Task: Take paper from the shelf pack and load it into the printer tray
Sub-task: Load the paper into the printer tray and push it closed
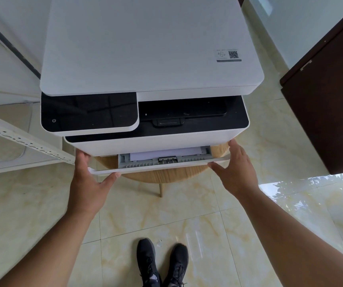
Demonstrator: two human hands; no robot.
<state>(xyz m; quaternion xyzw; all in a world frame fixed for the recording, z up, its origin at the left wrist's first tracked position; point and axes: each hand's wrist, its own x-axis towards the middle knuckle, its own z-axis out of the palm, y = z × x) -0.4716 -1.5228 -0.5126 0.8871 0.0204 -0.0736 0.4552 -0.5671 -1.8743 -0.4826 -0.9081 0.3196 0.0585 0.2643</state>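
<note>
A white printer point(152, 48) with a black control panel sits on a round wooden table point(166, 175). Its paper tray point(158, 168) sticks out a short way at the bottom front. White paper point(164, 154) lies inside the tray behind grey guides. My left hand point(87, 179) grips the tray's left front corner, thumb under the edge and fingers up against the printer's side. My right hand point(236, 168) holds the tray's right front corner, thumb on the front lip. The shelf pack is out of sight.
A white metal shelf rail point(25, 141) slants in from the left, close to my left hand. A dark brown cabinet point(328, 104) stands at the right. Pale marble floor tiles and my two black shoes point(162, 264) lie below.
</note>
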